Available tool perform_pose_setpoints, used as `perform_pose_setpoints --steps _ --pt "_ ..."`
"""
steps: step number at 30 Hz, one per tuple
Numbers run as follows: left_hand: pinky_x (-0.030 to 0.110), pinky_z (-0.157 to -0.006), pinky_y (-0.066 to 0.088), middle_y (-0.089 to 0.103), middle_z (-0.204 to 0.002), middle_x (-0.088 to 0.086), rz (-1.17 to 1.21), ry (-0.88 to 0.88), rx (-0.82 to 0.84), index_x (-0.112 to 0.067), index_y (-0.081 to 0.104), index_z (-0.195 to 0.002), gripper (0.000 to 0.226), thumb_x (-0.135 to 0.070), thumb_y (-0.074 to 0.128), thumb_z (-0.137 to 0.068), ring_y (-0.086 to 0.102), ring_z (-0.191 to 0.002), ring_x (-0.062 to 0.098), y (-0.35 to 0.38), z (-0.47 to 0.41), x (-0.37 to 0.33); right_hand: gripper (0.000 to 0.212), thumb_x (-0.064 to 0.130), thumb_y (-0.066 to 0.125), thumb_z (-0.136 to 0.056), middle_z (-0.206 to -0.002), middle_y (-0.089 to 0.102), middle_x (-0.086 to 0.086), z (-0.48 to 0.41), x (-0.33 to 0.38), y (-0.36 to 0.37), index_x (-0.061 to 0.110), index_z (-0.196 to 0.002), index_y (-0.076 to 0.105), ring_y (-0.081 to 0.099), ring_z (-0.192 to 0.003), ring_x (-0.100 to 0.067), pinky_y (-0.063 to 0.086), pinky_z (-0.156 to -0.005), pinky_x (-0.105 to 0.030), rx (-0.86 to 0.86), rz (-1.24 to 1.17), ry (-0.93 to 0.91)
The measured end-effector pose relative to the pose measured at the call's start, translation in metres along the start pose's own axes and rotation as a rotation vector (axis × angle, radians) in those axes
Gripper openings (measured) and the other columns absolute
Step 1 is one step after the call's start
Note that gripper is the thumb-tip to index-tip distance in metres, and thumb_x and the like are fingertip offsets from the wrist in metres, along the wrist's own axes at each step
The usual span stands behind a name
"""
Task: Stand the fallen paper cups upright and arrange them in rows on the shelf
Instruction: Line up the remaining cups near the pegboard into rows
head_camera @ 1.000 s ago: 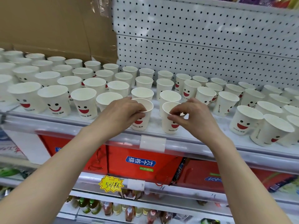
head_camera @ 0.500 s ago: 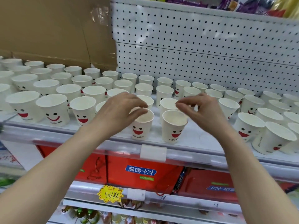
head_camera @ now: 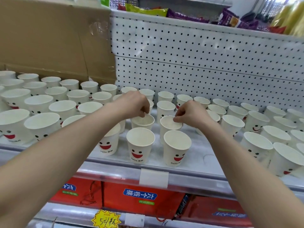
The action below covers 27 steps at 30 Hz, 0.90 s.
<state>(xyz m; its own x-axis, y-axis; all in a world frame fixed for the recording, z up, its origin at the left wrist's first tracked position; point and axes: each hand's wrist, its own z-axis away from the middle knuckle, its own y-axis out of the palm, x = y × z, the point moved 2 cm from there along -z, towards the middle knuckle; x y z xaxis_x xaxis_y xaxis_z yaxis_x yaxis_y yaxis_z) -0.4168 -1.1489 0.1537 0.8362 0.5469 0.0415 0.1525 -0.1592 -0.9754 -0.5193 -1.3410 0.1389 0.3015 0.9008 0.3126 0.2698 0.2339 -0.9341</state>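
While both stand upright, left hand (head_camera: 131, 104) pinching left cup (head_camera: 142, 121) rim, right hand (head_camera: 191, 113) pinching right cup (head_camera: 170, 125) rim, second row.

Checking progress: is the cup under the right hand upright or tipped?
Upright. The cup shows its open rim facing up, base on the shelf; right hand pinches the rim.

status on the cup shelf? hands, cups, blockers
Left hand pinching rim of a second-row cup; right hand pinching rim of the neighbouring cup. Both cups upright behind two front-row cups. No fallen cups visible; nothing blocking.
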Motion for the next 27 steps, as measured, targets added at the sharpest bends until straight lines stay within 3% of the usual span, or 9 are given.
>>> perform_pose_setpoints --steps 3,9,14,17,19,21,24,27 --pt "0.033 -0.071 0.051 0.071 -0.088 0.0 -0.019 -0.009 -0.02 -0.026 0.073 -0.088 0.014 -0.017 0.07 -0.079 0.062 -0.085 0.023 0.005 -0.004 0.002 0.003 0.024 0.075 -0.07 -0.077 0.072 0.001 -0.004 0.0 0.004 0.023 -0.074 0.075 0.064 -0.077 -0.019 0.052 -0.065 -0.032 -0.021 0.01 0.027" --pt "0.028 -0.061 0.034 0.068 -0.092 0.003 -0.05 -0.075 -0.06 -0.025 0.072 -0.092 0.017 -0.014 0.065 -0.081 0.06 -0.089 0.026 0.008 -0.013 0.004 0.005 0.022 0.071 -0.075 -0.081 0.071 -0.001 -0.012 0.003 0.007 0.023 -0.079 0.074 0.062 -0.082 -0.023 0.039 -0.059 -0.027 -0.081 0.006 0.073" --pt "0.033 -0.073 0.047 0.069 -0.1 0.002 -0.021 -0.092 -0.084 -0.026 0.07 -0.104 0.022 -0.023 0.069 -0.083 0.06 -0.096 0.024 0.003 -0.007 0.006 0.01 0.033 0.071 -0.077 -0.076 0.068 0.002 -0.006 -0.001 0.003 0.024 -0.079 0.074 0.063 -0.081 -0.022 0.045 -0.06 -0.03 -0.117 -0.054 0.061" --pt "0.036 -0.079 0.049 0.069 -0.102 -0.005 0.06 -0.102 -0.204 -0.027 0.07 -0.105 0.02 -0.028 0.066 -0.086 0.061 -0.097 0.019 -0.017 0.013 -0.001 0.017 0.039 0.069 -0.082 -0.074 0.066 0.011 0.02 0.0 -0.014 0.024 -0.088 0.076 0.061 -0.074 -0.011 0.05 -0.066 -0.032 -0.206 -0.206 -0.028" --pt "0.035 -0.08 0.048 0.069 -0.102 -0.007 0.177 -0.072 -0.303 -0.026 0.071 -0.104 0.019 -0.031 0.065 -0.087 0.061 -0.095 0.016 -0.028 0.038 -0.014 0.022 0.046 0.067 -0.084 -0.078 0.067 0.016 0.049 0.007 -0.022 0.027 -0.092 0.076 0.059 -0.072 0.001 0.045 -0.064 -0.019 -0.201 -0.303 -0.089" --pt "0.033 -0.084 0.047 0.067 -0.11 -0.012 0.287 -0.049 -0.33 -0.029 0.07 -0.108 0.025 -0.04 0.064 -0.086 0.059 -0.1 0.01 -0.032 0.067 -0.029 0.032 0.056 0.063 -0.083 -0.091 0.069 0.018 0.077 0.013 -0.022 0.031 -0.101 0.073 0.059 -0.081 0.005 0.043 -0.068 -0.015 -0.127 -0.317 -0.117" --pt "0.031 -0.098 0.041 0.056 -0.129 -0.014 0.326 -0.067 -0.213 -0.033 0.06 -0.125 0.048 -0.056 0.061 -0.082 0.049 -0.119 0.007 -0.018 0.103 -0.044 0.068 0.076 0.055 -0.072 -0.117 0.063 0.014 0.105 0.013 -0.004 0.031 -0.123 0.062 0.057 -0.105 -0.004 0.046 -0.087 -0.027 -0.002 -0.188 -0.124" --pt "0.03 -0.105 0.033 0.048 -0.139 -0.007 0.309 -0.09 -0.164 -0.029 0.052 -0.135 0.063 -0.058 0.062 -0.08 0.041 -0.129 0.012 0.004 0.121 -0.056 0.093 0.086 0.05 -0.063 -0.136 0.052 0.009 0.115 0.009 0.011 0.027 -0.135 0.052 0.047 -0.125 -0.011 0.038 -0.101 -0.031 -0.006 -0.053 -0.148"
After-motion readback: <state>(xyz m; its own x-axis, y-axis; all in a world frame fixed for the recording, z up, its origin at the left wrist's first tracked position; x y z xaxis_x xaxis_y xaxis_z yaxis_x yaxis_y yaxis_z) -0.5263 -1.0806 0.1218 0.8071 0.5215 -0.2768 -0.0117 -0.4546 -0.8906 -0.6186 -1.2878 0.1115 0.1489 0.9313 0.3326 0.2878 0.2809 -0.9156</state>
